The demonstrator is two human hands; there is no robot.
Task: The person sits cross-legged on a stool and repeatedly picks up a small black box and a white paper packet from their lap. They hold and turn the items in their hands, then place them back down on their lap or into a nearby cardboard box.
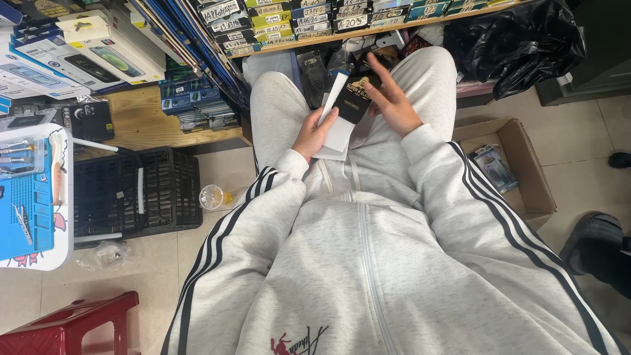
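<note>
1. Grey zip-up hoodie (368, 276), with dark stripes down both sleeves, fills the near part of the view; the person is seated, knees in grey trousers pointing toward the shelving.
2. Left hand (314, 135) is closed around a stack of white flat packets (338, 135), thumb on top, fingers beneath. The stack rests above the lap, between the knees.
3. Right hand (393, 98) is mostly open, fingers spread and extended. Its thumb side touches a black packet with gold print (355, 98), which lies on top of the white stack. A firm grasp by this hand cannot be confirmed.
4. Wooden shelf (394, 27) ahead carries rows of labelled yellow, green and black boxes.
5. Black plastic bag (519, 43) sits at the upper right, beside the shelf.
6. Open cardboard box (526, 177) stands on the tiled floor to the person's right, a small packet inside.
7. Black plastic crate (138, 194) stands on the floor to the left; a clear plastic cup (211, 196) is just beside it.
8. Blue work mat (26, 210) with small tools lies on a white surface at the far left.
9. Red plastic stool (72, 325) occupies the lower left corner.
</note>
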